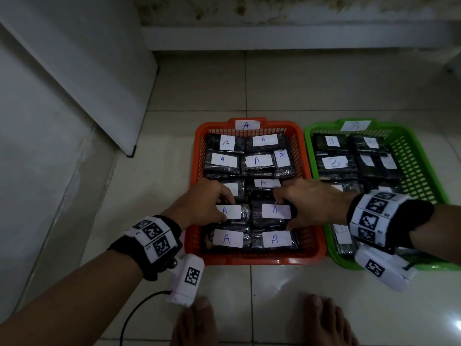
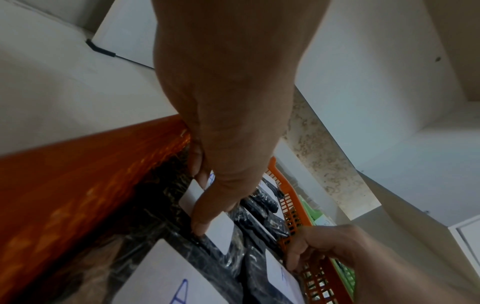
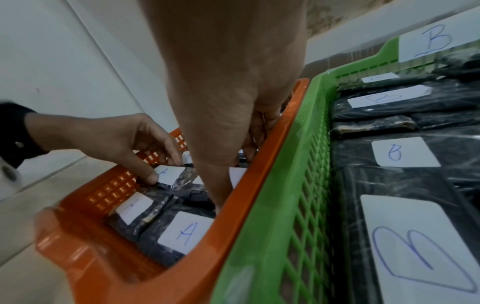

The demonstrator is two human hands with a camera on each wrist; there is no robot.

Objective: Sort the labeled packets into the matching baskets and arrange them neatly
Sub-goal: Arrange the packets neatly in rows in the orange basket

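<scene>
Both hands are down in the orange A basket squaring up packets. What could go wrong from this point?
1. The left hand and right hand each pinch a packet in the tightly packed orange basket; shifting them may skew the neighbouring rows.
2. One packet near the basket's right wall sits turned, its letter sideways, and may be left uncorrected.
3. The right wrist hangs over the green basket and could nudge its B packets.

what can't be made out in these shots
- Head view: third-row left packet's label, hidden by the left hand.
- Head view: near packets in the green basket, behind the right hand and its wristband.
- Head view: far-right B label, blurred.
</scene>
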